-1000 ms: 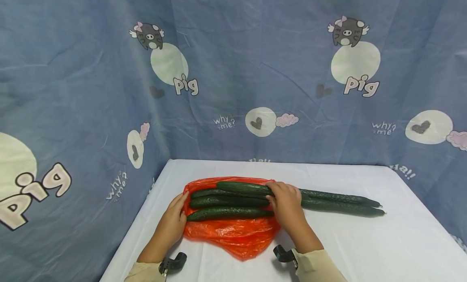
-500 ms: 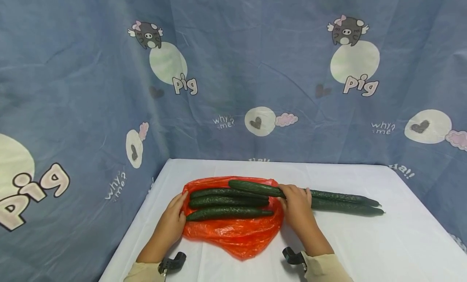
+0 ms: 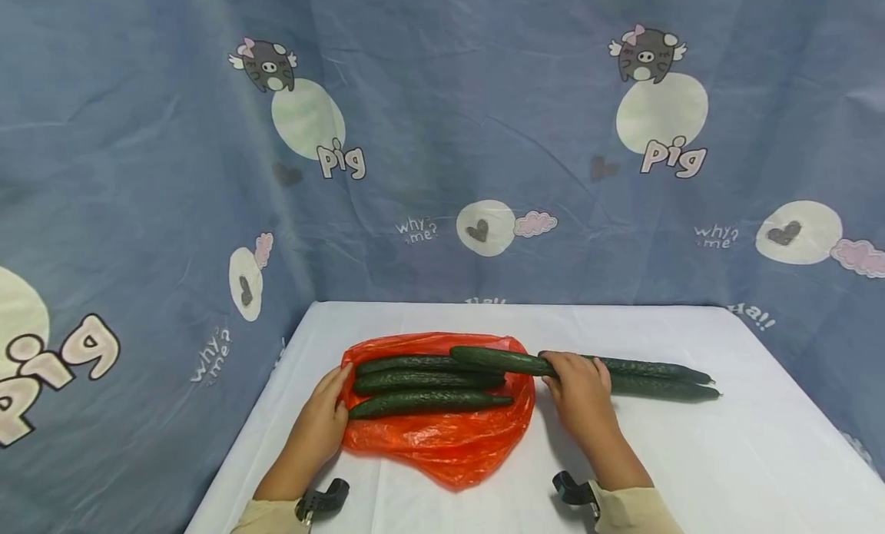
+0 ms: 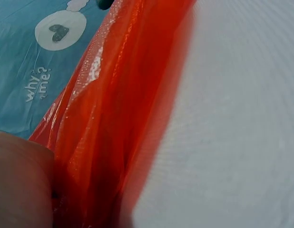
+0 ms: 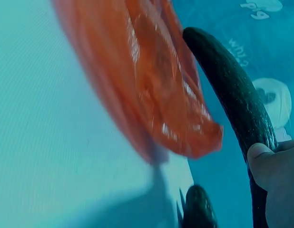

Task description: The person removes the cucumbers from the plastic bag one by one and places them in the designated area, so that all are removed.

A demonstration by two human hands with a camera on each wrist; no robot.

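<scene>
My right hand (image 3: 584, 396) grips a dark green cucumber (image 3: 494, 359) near its right end. The cucumber's free end reaches left over the edge of an orange-red plastic bag (image 3: 442, 438). In the right wrist view the thumb presses along the held cucumber (image 5: 232, 90), beside the bag (image 5: 142, 76). Three cucumbers (image 3: 430, 401) lie side by side in the bag's mouth. At the bag's left end my left hand (image 3: 321, 419) holds its side; its grip is partly hidden. The left wrist view shows the bag wall (image 4: 109, 104) standing beside that hand.
Two more cucumbers (image 3: 667, 389) lie together on the white-covered table (image 3: 622, 457), right of my right hand and partly behind it. A blue printed curtain (image 3: 415, 134) hangs behind the table and along its left side.
My right hand has moved right with its cucumber, drawing it partway off the bag and uncovering more of the cucumbers there. The left hand stays at the bag; the head view has shifted slightly.
</scene>
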